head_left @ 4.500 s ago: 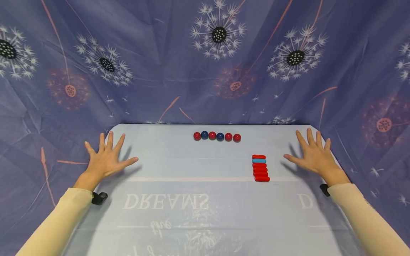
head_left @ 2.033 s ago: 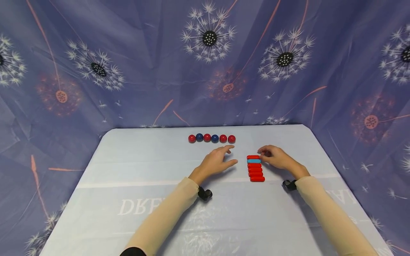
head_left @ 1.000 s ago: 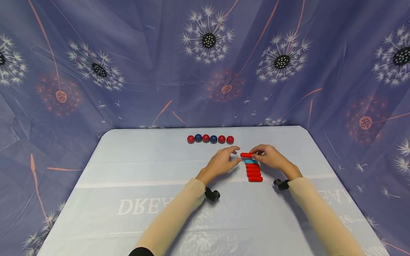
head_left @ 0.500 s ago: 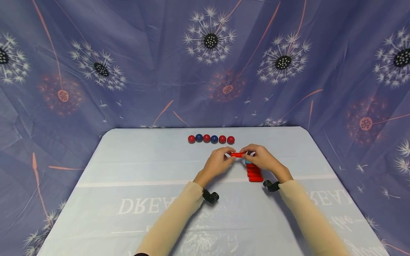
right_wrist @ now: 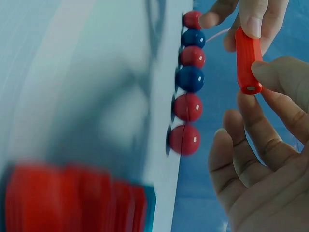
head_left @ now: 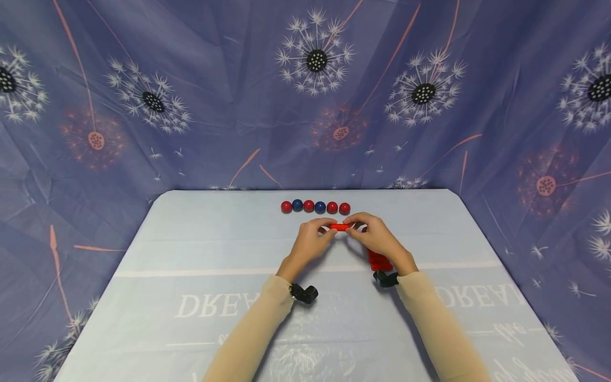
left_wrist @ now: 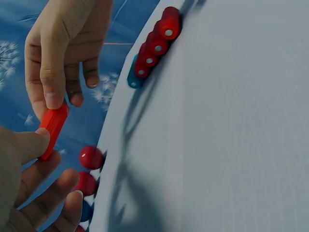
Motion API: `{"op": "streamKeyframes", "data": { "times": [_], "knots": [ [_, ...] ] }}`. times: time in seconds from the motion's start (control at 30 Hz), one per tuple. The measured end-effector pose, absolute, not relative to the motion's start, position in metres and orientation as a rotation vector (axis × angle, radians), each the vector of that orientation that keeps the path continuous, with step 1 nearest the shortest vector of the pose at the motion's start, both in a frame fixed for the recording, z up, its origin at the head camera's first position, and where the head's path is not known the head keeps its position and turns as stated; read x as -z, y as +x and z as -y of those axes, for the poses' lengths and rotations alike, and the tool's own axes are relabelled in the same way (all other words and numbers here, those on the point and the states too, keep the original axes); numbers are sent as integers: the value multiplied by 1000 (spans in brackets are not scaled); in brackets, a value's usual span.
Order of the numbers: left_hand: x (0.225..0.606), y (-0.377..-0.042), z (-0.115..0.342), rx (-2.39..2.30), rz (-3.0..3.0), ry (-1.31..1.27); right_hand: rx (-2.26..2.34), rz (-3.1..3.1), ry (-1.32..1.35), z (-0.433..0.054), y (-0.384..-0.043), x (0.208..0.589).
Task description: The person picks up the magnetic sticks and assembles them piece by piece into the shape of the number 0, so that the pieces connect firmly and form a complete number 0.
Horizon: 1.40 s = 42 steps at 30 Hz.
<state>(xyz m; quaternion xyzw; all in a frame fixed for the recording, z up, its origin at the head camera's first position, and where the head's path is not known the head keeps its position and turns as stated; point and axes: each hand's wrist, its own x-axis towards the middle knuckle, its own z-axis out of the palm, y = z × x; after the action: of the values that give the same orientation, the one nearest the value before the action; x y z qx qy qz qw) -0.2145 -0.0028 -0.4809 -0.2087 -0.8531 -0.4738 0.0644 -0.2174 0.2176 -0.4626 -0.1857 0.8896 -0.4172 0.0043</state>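
Note:
A short red rod (head_left: 340, 227) is held above the table between both hands. My left hand (head_left: 307, 245) pinches its left end with thumb and fingertips; my right hand (head_left: 378, 237) pinches the other end. One rod end, seen in the right wrist view, shows a pale round spot. Beside and partly under the right hand lies a row of several red rods (head_left: 380, 261). The light-blue rod (left_wrist: 133, 79) at the far end of that row shows in the left wrist view, while in the head view the right hand hides it.
A line of several red balls (head_left: 308, 206) and two dark-blue balls (head_left: 320, 207) sits just beyond the hands. The white-covered table (head_left: 200, 233) ends at a purple dandelion-print cloth (head_left: 229, 106). Each wrist carries a small black camera (head_left: 304, 293).
From wide apart, both hands came to the rods. The right hand picked the far red rod off the row and carried it left; the left hand then took its other end.

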Motion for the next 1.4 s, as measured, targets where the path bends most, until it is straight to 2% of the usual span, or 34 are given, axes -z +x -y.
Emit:
{"op": "streamKeyframes", "data": {
  "times": [0.6, 1.03, 1.4],
  "knots": [
    [493, -214, 50, 1380, 2542, -537, 1445, -2753, -530, -161, -221, 484],
    [516, -211, 62, 1368, 2537, -478, 1365, -2805, -536, -147, -224, 506],
    [517, -215, 64, 1332, 2585, -410, 1312, -2786, -502, -142, -232, 505]
  ]
}}
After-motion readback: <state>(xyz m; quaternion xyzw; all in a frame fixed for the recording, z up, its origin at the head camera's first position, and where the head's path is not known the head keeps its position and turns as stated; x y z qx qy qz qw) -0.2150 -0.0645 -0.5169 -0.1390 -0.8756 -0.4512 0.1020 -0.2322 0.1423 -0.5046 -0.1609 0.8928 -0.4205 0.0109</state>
